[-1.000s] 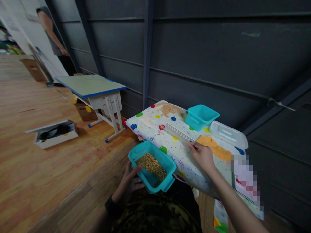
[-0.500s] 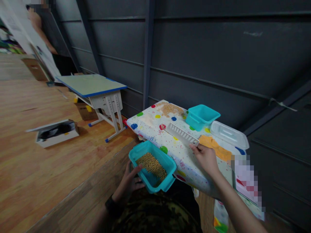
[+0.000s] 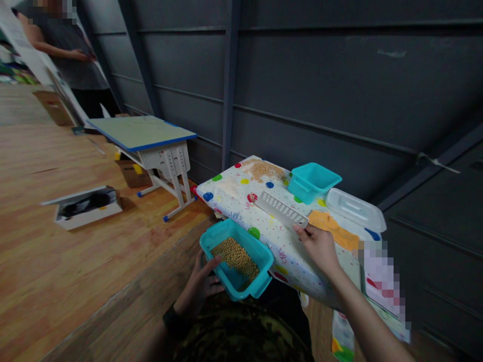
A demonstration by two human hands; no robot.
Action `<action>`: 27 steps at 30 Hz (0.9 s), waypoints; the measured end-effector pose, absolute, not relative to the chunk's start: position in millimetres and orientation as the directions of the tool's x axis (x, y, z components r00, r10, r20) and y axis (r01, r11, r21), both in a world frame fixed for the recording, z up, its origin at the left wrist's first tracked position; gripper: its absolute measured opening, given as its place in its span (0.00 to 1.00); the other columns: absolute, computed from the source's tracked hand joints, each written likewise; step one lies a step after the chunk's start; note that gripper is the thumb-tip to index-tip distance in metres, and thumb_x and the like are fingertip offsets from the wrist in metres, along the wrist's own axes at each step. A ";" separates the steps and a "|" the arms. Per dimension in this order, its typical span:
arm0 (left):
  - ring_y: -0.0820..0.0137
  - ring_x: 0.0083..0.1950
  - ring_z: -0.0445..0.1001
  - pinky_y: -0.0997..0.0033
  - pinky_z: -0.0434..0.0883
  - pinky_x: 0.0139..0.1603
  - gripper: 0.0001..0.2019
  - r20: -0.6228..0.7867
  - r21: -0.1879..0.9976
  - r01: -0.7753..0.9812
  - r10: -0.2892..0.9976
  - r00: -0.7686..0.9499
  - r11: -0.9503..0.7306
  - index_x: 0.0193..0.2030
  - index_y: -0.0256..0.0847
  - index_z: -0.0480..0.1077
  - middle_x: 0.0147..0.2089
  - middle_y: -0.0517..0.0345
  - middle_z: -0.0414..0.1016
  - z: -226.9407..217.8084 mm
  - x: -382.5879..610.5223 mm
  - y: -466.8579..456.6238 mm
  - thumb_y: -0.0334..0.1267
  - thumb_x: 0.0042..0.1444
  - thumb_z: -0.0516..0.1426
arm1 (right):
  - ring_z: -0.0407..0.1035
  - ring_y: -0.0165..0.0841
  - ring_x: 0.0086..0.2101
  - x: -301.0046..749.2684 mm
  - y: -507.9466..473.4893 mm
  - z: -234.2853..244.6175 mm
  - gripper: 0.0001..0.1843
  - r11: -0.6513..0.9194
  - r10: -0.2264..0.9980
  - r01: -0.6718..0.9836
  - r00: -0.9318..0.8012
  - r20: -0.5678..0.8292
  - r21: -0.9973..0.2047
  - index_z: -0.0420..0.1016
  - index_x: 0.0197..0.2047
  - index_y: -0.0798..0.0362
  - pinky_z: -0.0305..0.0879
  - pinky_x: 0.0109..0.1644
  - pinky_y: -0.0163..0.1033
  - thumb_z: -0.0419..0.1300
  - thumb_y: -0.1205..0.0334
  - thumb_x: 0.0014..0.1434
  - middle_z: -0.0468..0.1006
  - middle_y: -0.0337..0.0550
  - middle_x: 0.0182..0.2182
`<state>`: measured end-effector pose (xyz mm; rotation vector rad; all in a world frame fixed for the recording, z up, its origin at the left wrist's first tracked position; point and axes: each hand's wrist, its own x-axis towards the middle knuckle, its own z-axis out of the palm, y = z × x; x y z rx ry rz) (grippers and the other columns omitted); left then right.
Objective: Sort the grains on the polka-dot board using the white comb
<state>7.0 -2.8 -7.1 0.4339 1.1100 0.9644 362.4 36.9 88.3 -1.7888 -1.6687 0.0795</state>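
My left hand (image 3: 204, 279) grips the near-left side of a turquoise plastic tub (image 3: 228, 229), its thumb over the rim. Dried yellowish beans (image 3: 237, 254), like soybeans, lie heaped inside it. The tub is held at the front edge of a table with a dotted cloth (image 3: 241, 201). With its fingers pinched, my right hand (image 3: 320, 246) holds the near end of a long, narrow white slotted plastic tray (image 3: 281, 210) over the cloth. At the table's far corner, loose beans (image 3: 264, 170) are spread out.
A second turquoise tub (image 3: 315, 178) stands at the back, beside a clear plastic lid (image 3: 356, 208) and an orange cloth (image 3: 332, 229). Left are a school desk (image 3: 143, 131) and an open white box (image 3: 90, 206) on the floor. A person (image 3: 71, 60) stands beyond, near the dark wall (image 3: 302, 75).
The slotted tray has tilted and shifted slightly in my right hand. My left hand and the tub of beans stay put. The person in the background has turned and raised a forearm.
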 end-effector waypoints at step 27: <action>0.59 0.36 0.89 0.58 0.87 0.38 0.51 -0.542 0.725 -0.430 0.831 0.124 0.538 0.79 0.58 0.56 0.48 0.56 0.85 -3.2 7.8 -4.3 0.54 0.55 0.78 | 0.72 0.41 0.22 354.4 32.2 89.9 0.40 0.062 0.909 0.853 0.167 0.382 -0.519 0.72 0.21 0.46 0.58 0.31 0.42 0.51 0.24 0.72 0.77 0.49 0.18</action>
